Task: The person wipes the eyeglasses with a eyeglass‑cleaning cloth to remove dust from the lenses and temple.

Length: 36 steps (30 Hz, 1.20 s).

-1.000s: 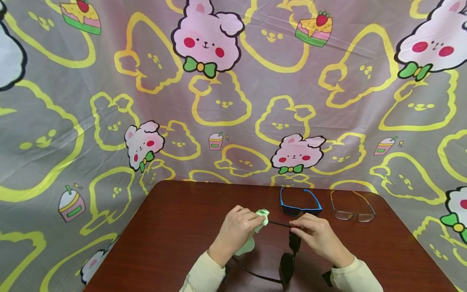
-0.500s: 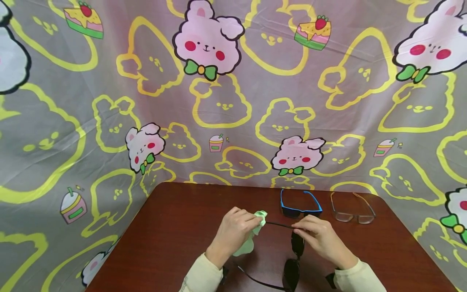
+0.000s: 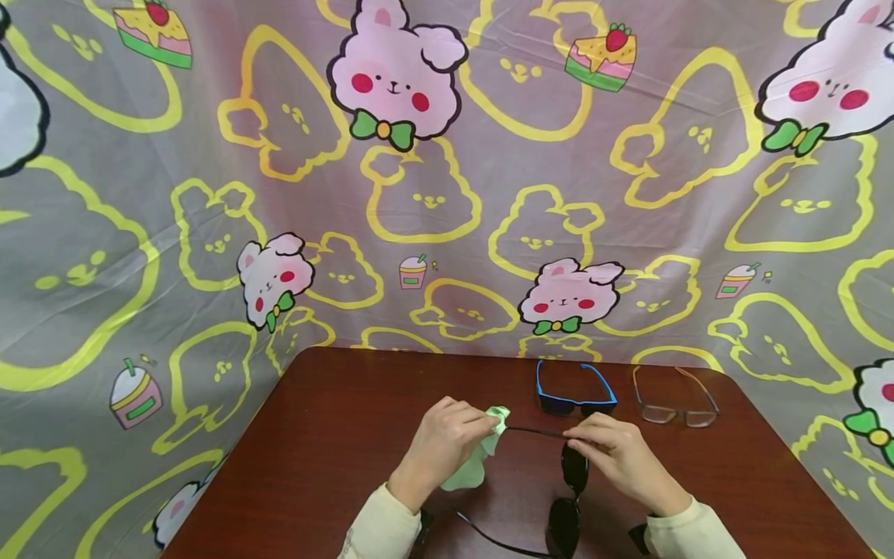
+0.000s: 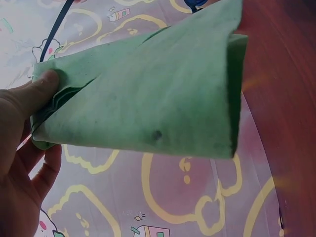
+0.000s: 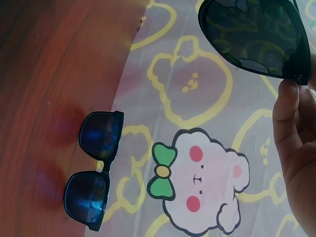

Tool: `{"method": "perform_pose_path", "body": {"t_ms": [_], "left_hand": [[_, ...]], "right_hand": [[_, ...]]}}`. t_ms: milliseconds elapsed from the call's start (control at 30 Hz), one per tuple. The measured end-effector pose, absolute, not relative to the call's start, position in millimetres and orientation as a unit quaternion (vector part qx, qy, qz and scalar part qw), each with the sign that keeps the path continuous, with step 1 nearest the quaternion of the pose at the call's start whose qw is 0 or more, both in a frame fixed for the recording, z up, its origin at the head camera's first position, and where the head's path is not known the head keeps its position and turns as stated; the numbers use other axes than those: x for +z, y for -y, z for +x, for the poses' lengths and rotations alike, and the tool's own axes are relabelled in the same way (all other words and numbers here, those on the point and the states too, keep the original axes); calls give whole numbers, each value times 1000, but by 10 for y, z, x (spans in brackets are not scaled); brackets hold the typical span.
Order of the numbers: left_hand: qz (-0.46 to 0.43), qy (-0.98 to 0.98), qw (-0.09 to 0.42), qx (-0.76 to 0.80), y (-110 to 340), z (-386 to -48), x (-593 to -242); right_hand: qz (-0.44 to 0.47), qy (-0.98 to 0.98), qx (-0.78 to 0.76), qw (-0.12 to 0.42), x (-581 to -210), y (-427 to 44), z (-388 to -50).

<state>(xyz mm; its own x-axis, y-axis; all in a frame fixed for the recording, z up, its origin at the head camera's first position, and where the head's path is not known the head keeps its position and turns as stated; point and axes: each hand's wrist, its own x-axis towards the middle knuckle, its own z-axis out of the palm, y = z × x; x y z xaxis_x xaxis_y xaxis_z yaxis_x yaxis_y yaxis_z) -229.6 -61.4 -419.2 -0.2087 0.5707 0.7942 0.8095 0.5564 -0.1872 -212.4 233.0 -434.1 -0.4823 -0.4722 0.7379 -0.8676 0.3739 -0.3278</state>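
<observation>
My left hand [image 3: 441, 444] pinches a pale green cloth [image 4: 148, 108] around the tip of one temple arm of black sunglasses. In the left wrist view the thumb presses on the cloth, and its folded length hangs out from the hand. At the hinge end of that same arm, my right hand [image 3: 624, 458] holds the sunglasses [image 3: 563, 522] between thumb and fingertips. The dark lenses hang below the right fingers, and the other temple arm stretches leftward, low in the head view. One dark lens [image 5: 256, 37] fills the top of the right wrist view.
Blue-framed sunglasses [image 3: 576, 402] stand on the brown table [image 3: 335, 435] beyond the right hand. To their right are clear glasses [image 3: 676, 414] with tan temple arms. A patterned curtain [image 3: 433, 171] rises behind the table's back edge.
The right hand and the black sunglasses have shifted slightly to the right. My left hand, with the cloth, has slid a little left along the temple arm, and more of the arm shows between the hands.
</observation>
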Motion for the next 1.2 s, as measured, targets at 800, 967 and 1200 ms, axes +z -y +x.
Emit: {"method": "perform_pose_path", "body": {"t_ms": [800, 967, 1200], "left_hand": [[-444, 782, 413, -145, 725, -2296, -4250], [-416, 798, 404, -163, 841, -2300, -4263], [-391, 824, 376, -163, 1014, -2264, -4300]], "right_hand": [[394, 804, 349, 276, -4393, -2541, -2074], [329, 837, 340, 277, -4447, -2701, -2021], [227, 891, 290, 264, -4523, -2919, -1988]]}}
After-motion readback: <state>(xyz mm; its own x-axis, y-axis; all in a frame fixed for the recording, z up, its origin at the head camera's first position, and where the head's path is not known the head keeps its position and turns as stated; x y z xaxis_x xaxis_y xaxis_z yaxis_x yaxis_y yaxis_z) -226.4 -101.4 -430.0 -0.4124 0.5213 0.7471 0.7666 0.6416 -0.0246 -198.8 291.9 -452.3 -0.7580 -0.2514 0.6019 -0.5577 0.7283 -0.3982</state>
